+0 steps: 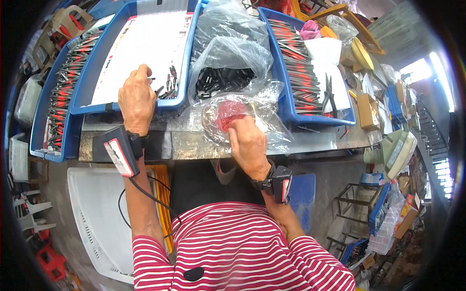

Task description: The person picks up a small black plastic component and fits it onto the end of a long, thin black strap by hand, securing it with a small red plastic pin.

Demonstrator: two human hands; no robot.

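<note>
My left hand [137, 101] hovers over the front edge of a blue tray [187, 58] lined with white sheets. Its fingers are closed, and a small black piece [152, 79] pokes out at the fingertips. Beside it in the tray lies a small heap of black parts [170, 83]. My right hand [250, 145] is bent down at a round container of small red pieces [228, 112], its fingers pinched together. What they hold, if anything, is hidden. Just beyond, a clear plastic bag [228, 48] lies open with many black parts [221, 81] inside.
Blue trays of black-and-red pen-like pieces stand at left [60, 104] and right [298, 68]. Black-handled pliers [329, 96] lie in the right tray. Below the bench edge [194, 150] is a white tub [97, 218]. A cable [155, 196] hangs from my left wrist device.
</note>
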